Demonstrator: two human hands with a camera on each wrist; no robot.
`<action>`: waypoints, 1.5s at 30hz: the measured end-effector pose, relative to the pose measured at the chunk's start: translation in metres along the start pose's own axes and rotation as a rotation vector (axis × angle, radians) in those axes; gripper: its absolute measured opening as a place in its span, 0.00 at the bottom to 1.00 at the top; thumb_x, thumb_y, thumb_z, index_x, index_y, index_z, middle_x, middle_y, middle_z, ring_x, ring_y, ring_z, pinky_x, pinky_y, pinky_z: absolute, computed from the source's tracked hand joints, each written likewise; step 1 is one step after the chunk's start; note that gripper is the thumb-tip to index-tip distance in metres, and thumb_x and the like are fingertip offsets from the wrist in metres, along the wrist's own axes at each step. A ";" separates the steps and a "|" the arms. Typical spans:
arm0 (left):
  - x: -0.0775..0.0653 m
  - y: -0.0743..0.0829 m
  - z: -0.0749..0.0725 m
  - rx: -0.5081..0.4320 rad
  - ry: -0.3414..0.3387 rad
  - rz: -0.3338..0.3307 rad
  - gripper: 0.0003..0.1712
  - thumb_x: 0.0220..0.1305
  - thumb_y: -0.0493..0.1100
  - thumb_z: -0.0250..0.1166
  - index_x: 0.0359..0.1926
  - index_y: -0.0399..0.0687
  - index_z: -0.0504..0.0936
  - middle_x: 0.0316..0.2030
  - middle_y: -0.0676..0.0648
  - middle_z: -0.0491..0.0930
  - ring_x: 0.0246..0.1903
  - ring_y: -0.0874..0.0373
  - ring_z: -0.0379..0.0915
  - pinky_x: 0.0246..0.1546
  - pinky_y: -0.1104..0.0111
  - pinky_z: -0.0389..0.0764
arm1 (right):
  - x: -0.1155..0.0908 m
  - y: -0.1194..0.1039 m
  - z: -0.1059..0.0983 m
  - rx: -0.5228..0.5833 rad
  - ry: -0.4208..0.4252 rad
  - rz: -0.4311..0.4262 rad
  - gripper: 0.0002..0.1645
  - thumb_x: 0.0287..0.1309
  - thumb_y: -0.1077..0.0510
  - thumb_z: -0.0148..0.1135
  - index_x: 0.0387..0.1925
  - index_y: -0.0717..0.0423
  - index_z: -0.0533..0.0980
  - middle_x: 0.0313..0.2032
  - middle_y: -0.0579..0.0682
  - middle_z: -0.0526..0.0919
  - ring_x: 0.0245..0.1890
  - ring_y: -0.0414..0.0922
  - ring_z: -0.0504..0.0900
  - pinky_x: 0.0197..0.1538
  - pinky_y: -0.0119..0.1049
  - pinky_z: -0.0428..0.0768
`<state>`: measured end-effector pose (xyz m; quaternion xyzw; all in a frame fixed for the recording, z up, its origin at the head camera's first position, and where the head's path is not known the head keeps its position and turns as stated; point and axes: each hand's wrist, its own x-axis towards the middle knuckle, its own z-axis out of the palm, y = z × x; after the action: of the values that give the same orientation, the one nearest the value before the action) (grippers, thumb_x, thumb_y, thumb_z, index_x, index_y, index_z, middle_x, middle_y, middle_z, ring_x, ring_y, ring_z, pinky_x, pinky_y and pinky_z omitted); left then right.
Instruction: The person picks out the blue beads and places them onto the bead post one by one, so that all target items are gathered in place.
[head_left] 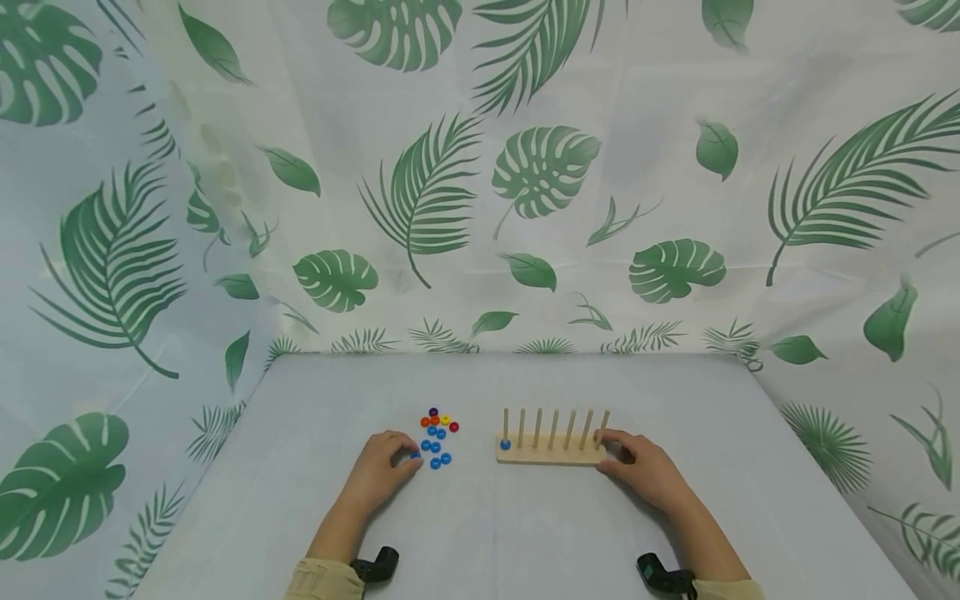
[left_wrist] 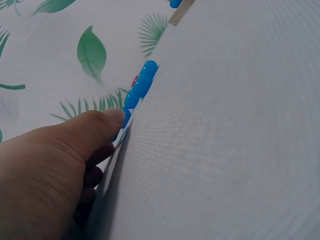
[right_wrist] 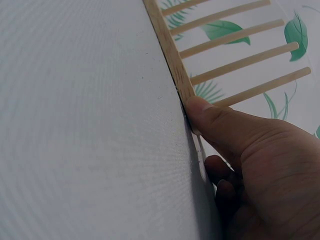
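Note:
My left hand (head_left: 381, 468) pinches a blue bead (head_left: 416, 455) between thumb and fingertips at the near left of a loose group of beads. In the left wrist view the thumb partly covers the blue beads lined up behind it. My right hand (head_left: 637, 467) grips the right end of a wooden peg board (head_left: 547, 457), thumb on the front edge and fingers behind. Several upright pegs (right_wrist: 245, 63) rise from the board. One blue bead (head_left: 506, 445) sits low on the leftmost peg; the other pegs carry none.
Several loose blue beads (head_left: 436, 447) lie right of my left hand. Behind them are two orange beads (head_left: 425, 422), a purple bead (head_left: 433, 412), a yellow bead (head_left: 446, 420) and a red bead (head_left: 453, 427). Leaf-patterned cloth (head_left: 450, 300) surrounds the white table (head_left: 495, 533).

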<state>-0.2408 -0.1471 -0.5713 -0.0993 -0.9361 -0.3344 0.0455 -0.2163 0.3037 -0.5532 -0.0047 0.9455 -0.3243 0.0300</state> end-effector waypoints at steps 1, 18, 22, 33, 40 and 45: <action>0.000 0.000 0.000 -0.003 0.003 0.001 0.07 0.59 0.50 0.72 0.37 0.64 0.82 0.48 0.55 0.81 0.56 0.53 0.72 0.63 0.54 0.72 | 0.000 0.000 0.000 0.000 0.001 -0.001 0.36 0.52 0.38 0.71 0.61 0.46 0.75 0.50 0.55 0.81 0.49 0.51 0.79 0.52 0.56 0.78; 0.000 0.001 -0.001 -0.022 0.039 -0.004 0.10 0.61 0.49 0.70 0.44 0.59 0.83 0.44 0.57 0.82 0.51 0.56 0.75 0.57 0.55 0.76 | 0.001 0.002 0.001 -0.007 0.007 0.000 0.37 0.52 0.37 0.70 0.61 0.45 0.76 0.49 0.54 0.81 0.49 0.50 0.79 0.51 0.55 0.78; 0.001 0.002 -0.001 -0.034 0.035 -0.013 0.11 0.61 0.48 0.70 0.45 0.59 0.84 0.44 0.57 0.82 0.51 0.56 0.75 0.57 0.55 0.76 | 0.001 0.002 0.001 -0.006 0.007 -0.008 0.37 0.52 0.37 0.70 0.61 0.46 0.76 0.49 0.55 0.81 0.49 0.51 0.79 0.51 0.55 0.78; 0.000 0.006 -0.003 -0.068 0.047 -0.077 0.11 0.62 0.49 0.69 0.47 0.61 0.84 0.45 0.57 0.81 0.51 0.56 0.76 0.57 0.56 0.78 | 0.002 0.002 0.001 -0.007 0.003 -0.009 0.36 0.52 0.38 0.71 0.61 0.45 0.76 0.46 0.52 0.81 0.46 0.47 0.78 0.48 0.52 0.78; 0.002 0.014 -0.008 -0.069 0.054 -0.069 0.12 0.65 0.49 0.67 0.49 0.62 0.83 0.46 0.57 0.81 0.51 0.58 0.76 0.55 0.56 0.79 | 0.002 0.002 0.001 -0.001 0.011 -0.015 0.35 0.52 0.39 0.71 0.61 0.45 0.76 0.44 0.51 0.81 0.43 0.46 0.77 0.46 0.50 0.78; 0.005 0.023 -0.011 -0.069 0.053 -0.033 0.12 0.65 0.48 0.67 0.49 0.59 0.84 0.46 0.57 0.81 0.49 0.58 0.76 0.54 0.55 0.80 | 0.003 0.004 0.002 0.001 0.017 -0.015 0.35 0.52 0.38 0.71 0.61 0.44 0.76 0.45 0.51 0.81 0.44 0.46 0.77 0.47 0.51 0.78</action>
<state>-0.2408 -0.1361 -0.5482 -0.0766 -0.9240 -0.3697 0.0614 -0.2187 0.3058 -0.5576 -0.0091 0.9455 -0.3250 0.0194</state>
